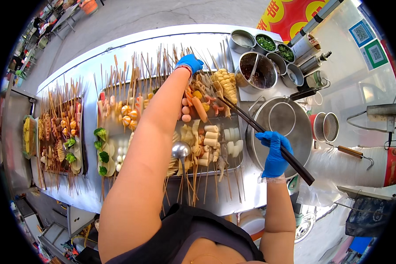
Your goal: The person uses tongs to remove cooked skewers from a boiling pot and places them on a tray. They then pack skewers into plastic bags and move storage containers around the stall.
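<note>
My left hand (189,64), in a blue glove, is closed around thin skewer sticks at the far edge of the large metal tray (118,188); its fingertips are partly hidden. Just below it lie skewered sausages (199,109) and meatballs (185,114). Long dark chopsticks (295,163) are gripped in my right hand (274,153), also blue-gloved, beside the round steel pot (304,132). Their tips reach over the tray near skewers of folded yellow tofu skin (226,84). Across the tray's near half rest white radish pieces (235,148), rolled skewers (211,136) and a steel ladle (181,150).
Left of the big tray is a smaller tray of skewers (57,132). Steel tubs of chopped greens (265,43) and a pot of dark sauce (259,77) stand at the back right. A wire strainer (331,127) and stacked white bowls (349,166) are at the right.
</note>
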Available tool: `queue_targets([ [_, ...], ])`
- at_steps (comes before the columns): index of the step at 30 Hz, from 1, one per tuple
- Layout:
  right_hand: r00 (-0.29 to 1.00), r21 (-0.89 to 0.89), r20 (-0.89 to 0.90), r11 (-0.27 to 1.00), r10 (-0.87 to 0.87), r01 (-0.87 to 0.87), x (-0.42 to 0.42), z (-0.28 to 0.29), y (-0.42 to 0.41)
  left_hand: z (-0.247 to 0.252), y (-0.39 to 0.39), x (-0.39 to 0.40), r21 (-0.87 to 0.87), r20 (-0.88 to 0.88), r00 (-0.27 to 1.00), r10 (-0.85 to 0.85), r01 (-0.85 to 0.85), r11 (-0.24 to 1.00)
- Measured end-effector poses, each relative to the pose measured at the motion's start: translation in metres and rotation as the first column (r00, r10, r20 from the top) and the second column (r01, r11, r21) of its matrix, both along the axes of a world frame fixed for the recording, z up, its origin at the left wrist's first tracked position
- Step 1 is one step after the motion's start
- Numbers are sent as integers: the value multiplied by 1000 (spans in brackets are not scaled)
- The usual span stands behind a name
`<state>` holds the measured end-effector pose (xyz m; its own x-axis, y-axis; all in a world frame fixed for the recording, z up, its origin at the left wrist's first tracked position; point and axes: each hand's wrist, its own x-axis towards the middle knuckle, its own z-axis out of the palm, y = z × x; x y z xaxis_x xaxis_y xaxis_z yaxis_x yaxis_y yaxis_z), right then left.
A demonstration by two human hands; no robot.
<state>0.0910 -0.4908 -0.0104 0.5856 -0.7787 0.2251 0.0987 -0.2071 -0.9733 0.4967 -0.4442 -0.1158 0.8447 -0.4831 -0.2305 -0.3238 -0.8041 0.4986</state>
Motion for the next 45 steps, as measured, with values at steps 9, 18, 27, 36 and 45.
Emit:
queue_targets([
  [9,997,164,29,984,-75,69,-21,6,-9,37,25,-51,-328,12,998,54,-48,944],
  [18,1000,68,-13,998,3,-2,-8,21,12,12,-2,-51,-249,-325,944,-58,-27,968],
  [27,997,43,-63,998,-45,47,-47,11,19,12,-14,-51,-458,-337,913,-232,57,887],
  [36,985,70,-69,984,-160,164,-68,12,16,80,47,-82,-613,-484,727,-486,114,782],
  [45,976,52,-38,975,-214,216,-75,16,16,91,63,-59,-790,-432,859,-275,-213,575],
])
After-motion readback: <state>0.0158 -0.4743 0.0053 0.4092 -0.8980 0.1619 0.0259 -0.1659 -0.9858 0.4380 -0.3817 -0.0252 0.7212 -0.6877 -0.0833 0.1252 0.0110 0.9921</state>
